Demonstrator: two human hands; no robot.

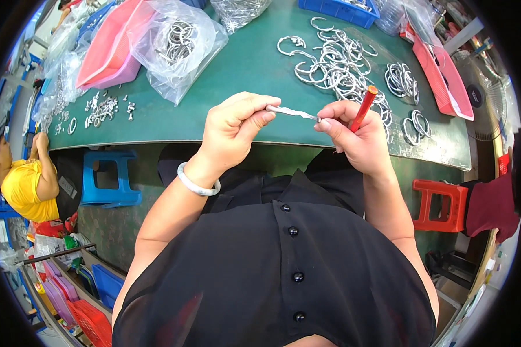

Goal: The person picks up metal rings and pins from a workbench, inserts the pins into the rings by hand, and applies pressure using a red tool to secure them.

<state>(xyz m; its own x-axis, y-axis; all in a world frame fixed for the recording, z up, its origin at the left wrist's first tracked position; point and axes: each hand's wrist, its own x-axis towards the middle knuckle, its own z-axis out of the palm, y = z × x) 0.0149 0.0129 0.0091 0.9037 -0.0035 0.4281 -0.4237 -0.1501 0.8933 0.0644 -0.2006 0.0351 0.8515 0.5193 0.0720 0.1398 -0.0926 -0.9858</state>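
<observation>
Over the front edge of the green table, a narrow silver metal piece (295,111) spans my two hands; from this side I cannot tell its full shape. My left hand (227,130) pinches one end between thumb and fingers. At the other end, the thumb and fingers of my right hand (362,139) are closed on the piece. A red pencil-like stick (363,109) also sits in my right hand, slanting up past the index finger. Just beyond that hand lies a loose heap of silver open bangles (338,66).
Smaller bangle bunches (401,81) lie right of the heap. Small metal parts (102,110), a clear bag of rings (179,43) and a pink basket (113,43) are at left. A blue tray (341,10) stands behind. A co-worker in yellow (32,188) sits left, near a blue stool (110,179).
</observation>
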